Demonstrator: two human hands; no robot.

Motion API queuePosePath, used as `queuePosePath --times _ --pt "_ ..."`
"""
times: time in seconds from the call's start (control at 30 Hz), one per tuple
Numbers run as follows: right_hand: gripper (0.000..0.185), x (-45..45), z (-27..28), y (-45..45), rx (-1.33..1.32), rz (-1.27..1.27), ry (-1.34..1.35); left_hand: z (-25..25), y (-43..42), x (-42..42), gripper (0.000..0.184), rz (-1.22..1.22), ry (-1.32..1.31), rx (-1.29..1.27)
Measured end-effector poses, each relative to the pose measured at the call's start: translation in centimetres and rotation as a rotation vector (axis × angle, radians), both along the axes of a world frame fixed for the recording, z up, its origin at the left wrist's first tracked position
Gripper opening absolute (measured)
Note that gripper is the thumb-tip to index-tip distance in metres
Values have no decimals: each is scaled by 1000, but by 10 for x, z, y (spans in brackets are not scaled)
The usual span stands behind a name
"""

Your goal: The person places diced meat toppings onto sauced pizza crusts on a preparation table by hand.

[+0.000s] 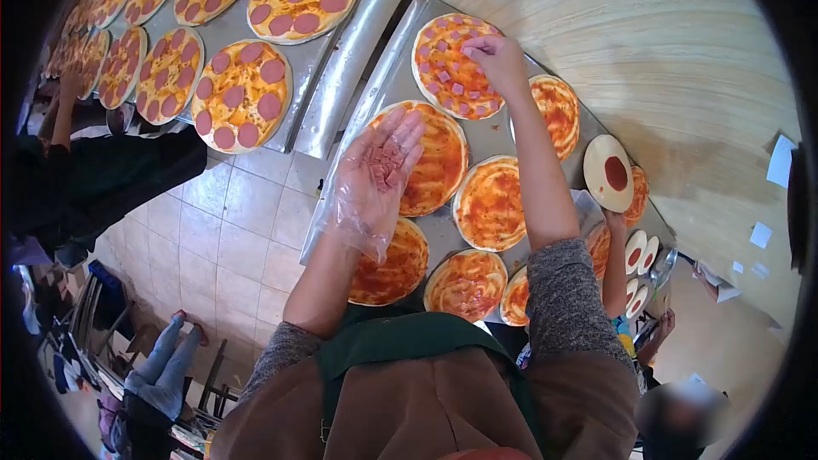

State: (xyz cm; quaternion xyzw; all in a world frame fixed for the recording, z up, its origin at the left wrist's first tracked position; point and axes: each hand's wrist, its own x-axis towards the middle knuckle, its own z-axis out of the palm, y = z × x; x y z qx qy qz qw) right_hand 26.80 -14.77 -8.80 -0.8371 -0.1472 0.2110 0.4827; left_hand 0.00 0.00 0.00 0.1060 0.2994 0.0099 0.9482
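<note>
My left hand point(381, 162), in a clear plastic glove, is turned palm up with slightly curled fingers and cups a small pile of diced ham point(388, 163). It hovers above the edge of a sauce-covered pizza base point(434, 162). My right hand point(497, 60) is over a pizza dotted with pink ham cubes point(443, 77). Its thumb and fingers are pinched together; whatever is between them is too small to make out. Beside my right forearm lies another sauced base point(555, 115), partly covered by it.
More sauced bases, such as this pizza base point(490, 204), cover the metal tray point(400, 55). At left, finished-looking pizzas with sausage slices point(243, 98) fill another tray. A co-worker's hand point(615, 221) is by a base with a sauce spot point(607, 172). Another person's arm point(64, 111) reaches in at far left.
</note>
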Motion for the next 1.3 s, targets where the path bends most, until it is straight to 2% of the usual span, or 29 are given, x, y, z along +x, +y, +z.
queuePosePath --times 0.07,0.17,0.27,0.37,0.77,0.87,0.97,1.03,1.13,1.23,1.3 --pt "21 -3 4 7 -111 50 -156 -2 -1 0 54 1 11 -12" --pt "17 -4 -5 13 -241 55 -225 -4 -3 -1 53 1 20 -29" --pt "13 -14 11 28 -349 9 -278 -4 -2 0 53 -4 20 -17" --pt "12 -13 6 25 -293 -27 -327 -5 -1 0 53 0 15 -17" --pt "16 -31 16 14 -421 48 -287 -8 -5 4 55 -15 3 -15" --pt "16 -44 38 10 -263 38 -332 -5 -5 5 56 15 -18 -57" --pt "15 -81 78 14 -23 163 -191 -11 -4 6 58 55 -86 -167" --pt "14 -114 103 19 13 274 -38 -12 -4 8 59 56 -65 -159" --pt "15 -141 113 27 30 511 -264 -13 -6 10 60 32 -102 -161" --pt "16 -149 104 26 -56 551 -548 -12 -8 11 61 8 -133 -147" --pt "16 -149 107 25 -59 552 -463 -13 -9 13 60 -4 -143 -141"
